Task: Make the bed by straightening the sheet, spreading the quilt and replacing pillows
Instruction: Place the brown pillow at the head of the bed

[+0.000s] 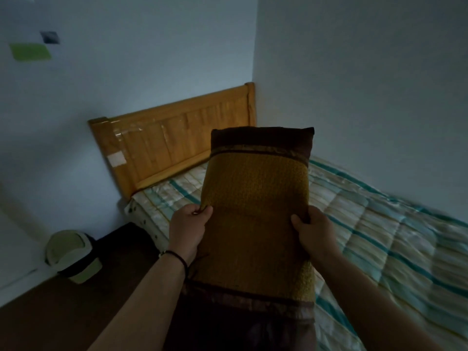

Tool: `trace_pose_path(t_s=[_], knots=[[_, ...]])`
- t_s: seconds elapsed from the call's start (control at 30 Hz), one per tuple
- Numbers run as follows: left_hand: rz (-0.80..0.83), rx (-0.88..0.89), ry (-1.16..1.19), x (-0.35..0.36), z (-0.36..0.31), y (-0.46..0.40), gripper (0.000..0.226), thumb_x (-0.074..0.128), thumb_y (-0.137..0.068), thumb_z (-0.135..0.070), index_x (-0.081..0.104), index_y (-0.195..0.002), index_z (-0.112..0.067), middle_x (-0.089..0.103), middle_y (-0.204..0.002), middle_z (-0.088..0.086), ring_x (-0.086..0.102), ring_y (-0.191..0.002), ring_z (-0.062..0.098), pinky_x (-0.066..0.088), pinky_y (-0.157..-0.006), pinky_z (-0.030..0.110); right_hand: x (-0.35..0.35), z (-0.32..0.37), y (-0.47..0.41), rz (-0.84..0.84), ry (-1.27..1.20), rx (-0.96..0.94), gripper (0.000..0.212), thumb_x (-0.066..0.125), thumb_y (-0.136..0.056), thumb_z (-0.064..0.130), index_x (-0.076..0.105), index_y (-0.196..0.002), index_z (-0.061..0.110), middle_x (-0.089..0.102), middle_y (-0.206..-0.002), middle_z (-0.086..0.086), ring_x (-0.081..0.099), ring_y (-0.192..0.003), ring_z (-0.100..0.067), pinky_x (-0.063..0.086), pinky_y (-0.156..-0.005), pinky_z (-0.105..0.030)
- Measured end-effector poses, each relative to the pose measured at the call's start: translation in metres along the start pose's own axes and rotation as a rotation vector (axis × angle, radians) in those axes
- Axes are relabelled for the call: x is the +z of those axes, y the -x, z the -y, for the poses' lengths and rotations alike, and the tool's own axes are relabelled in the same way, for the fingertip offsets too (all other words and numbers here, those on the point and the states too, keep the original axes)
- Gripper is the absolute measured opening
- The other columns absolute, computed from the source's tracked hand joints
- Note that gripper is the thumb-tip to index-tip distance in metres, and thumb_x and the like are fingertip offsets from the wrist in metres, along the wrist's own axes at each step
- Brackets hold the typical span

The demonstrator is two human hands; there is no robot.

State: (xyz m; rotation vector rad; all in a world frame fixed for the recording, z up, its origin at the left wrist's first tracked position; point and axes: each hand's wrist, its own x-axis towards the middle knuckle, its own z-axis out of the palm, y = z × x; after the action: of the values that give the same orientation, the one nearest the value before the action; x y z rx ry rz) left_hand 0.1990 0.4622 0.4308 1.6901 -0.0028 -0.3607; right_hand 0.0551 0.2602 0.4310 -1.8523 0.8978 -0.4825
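Both hands hold a long mustard-yellow pillow up in front of the camera, lengthwise, its far end pointing toward the wooden headboard and its near end low at the bottom of the view. The pillow has dark brown bands at both ends, with a patterned strip between each band and the woven yellow middle. The left hand grips the pillow's left edge, thumb on the top face and fingers curled underneath; a dark cord sits around that wrist. The right hand grips the right edge in the same way, thumb pressed on the fabric and the rest of the fingers hidden behind it. The pillow is held above the bed, over the side nearest the person, and touches nothing but the hands as far as the dim light lets me tell. Beneath it the striped quilt, in pale cream with teal lines, lies spread across the mattress up to the headboard and along the right-hand wall. The headboard carries strips of clear tape and a pale label. On the dark floor left of the bed, near the wall, stands a small bin with a pale swing lid. Two papers, one green and one dark, hang on the left wall.
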Motion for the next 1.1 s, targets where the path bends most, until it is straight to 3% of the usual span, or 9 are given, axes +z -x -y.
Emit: trace_pose_path(t_s=[0.1,0.27,0.43,0.53,0.6,0.7,0.8,0.9,1.1], knots=[[-0.019,-0.009,0.004,-0.033,-0.011,-0.059,0.024,0.071,-0.088,-0.028,0.057,-0.069,-0.023,0.061,-0.078,0.003,0.062,-0.075,0.022,0.051,-0.088,0.049,0.059,0.022,-0.034,0.010,0.017,-0.021,0.006,0.057,-0.098,0.026,0.058,-0.103,0.028,0.066,-0.097,0.000,0.065,-0.088,-0.021,0.056,-0.082,-0.050],[0.007,0.001,-0.033,-0.081,-0.016,-0.138,0.027,0.070,-0.089,-0.025,0.056,-0.066,-0.023,0.061,-0.075,0.001,0.061,-0.071,0.018,0.052,-0.084,0.043,0.143,0.050,-0.069,0.007,0.038,-0.011,0.004,0.057,-0.098,0.025,0.059,-0.101,0.023,0.064,-0.093,0.001,0.063,-0.085,-0.019,0.056,-0.081,-0.049],[0.094,-0.011,-0.144,-0.144,-0.029,-0.229,0.022,0.068,-0.090,-0.027,0.063,-0.069,-0.023,0.069,-0.082,0.008,0.067,-0.083,0.030,0.053,-0.087,0.049,0.241,0.074,-0.098,-0.045,0.046,0.077,0.009,0.058,-0.098,0.028,0.059,-0.102,0.021,0.065,-0.095,-0.002,0.063,-0.086,-0.021,0.056,-0.081,-0.050],[0.141,-0.019,-0.173,-0.174,-0.043,-0.286,0.023,0.063,-0.094,-0.024,0.059,-0.071,-0.024,0.063,-0.081,0.002,0.064,-0.082,0.024,0.053,-0.080,0.040,0.296,0.092,-0.111,-0.099,-0.008,0.135,0.006,0.059,-0.096,0.027,0.059,-0.098,0.021,0.065,-0.092,-0.002,0.064,-0.084,-0.023,0.056,-0.080,-0.053],[0.179,-0.010,-0.200,-0.187,-0.050,-0.323,0.008,0.062,-0.095,-0.025,0.065,-0.091,-0.019,0.061,-0.094,-0.001,0.060,-0.087,0.019,0.052,-0.081,0.035,0.326,0.106,-0.122,-0.120,-0.014,0.163,0.006,0.059,-0.096,0.026,0.060,-0.097,0.020,0.065,-0.091,-0.003,0.064,-0.083,-0.024,0.056,-0.080,-0.054],[0.209,-0.056,-0.231,-0.193,-0.050,-0.384,0.051,0.066,-0.091,-0.034,0.053,-0.134,-0.009,0.054,-0.129,0.005,0.054,-0.115,0.027,0.045,-0.099,0.040,0.358,0.123,-0.145,-0.153,0.002,0.182,0.010,0.059,-0.096,0.026,0.058,-0.095,0.016,0.063,-0.089,-0.005,0.061,-0.081,-0.023,0.056,-0.078,-0.050],[0.233,-0.082,-0.195,-0.186,-0.055,-0.445,0.057,0.067,-0.091,-0.032,0.049,-0.139,-0.008,0.047,-0.142,0.008,0.050,-0.123,0.029,0.043,-0.096,0.034,0.389,0.133,-0.187,-0.194,0.055,0.203,0.013,0.057,-0.097,0.028,0.057,-0.096,0.015,0.061,-0.089,-0.005,0.059,-0.078,-0.022,0.054,-0.073,-0.045],[0.242,-0.103,-0.206,-0.171,-0.053,-0.499,0.056,0.069,-0.090,-0.030,0.051,-0.138,-0.009,0.045,-0.144,0.009,0.048,-0.126,0.030,0.042,-0.101,0.037,0.411,0.136,-0.230,-0.211,0.085,0.229,0.012,0.056,-0.098,0.028,0.054,-0.095,0.017,0.057,-0.086,-0.001,0.058,-0.079,-0.020,0.051,-0.070,-0.040],[0.261,-0.234,-0.165,-0.148,-0.042,-0.616,0.059,0.075,-0.085,-0.025,0.052,-0.136,-0.008,0.054,-0.136,0.010,0.057,-0.115,0.029,0.048,-0.100,0.045,0.469,0.125,-0.330,-0.198,0.066,0.306,0.011,0.057,-0.097,0.026,0.055,-0.089,0.018,0.060,-0.086,-0.005,0.061,-0.082,-0.025,0.055,-0.077,-0.049]])
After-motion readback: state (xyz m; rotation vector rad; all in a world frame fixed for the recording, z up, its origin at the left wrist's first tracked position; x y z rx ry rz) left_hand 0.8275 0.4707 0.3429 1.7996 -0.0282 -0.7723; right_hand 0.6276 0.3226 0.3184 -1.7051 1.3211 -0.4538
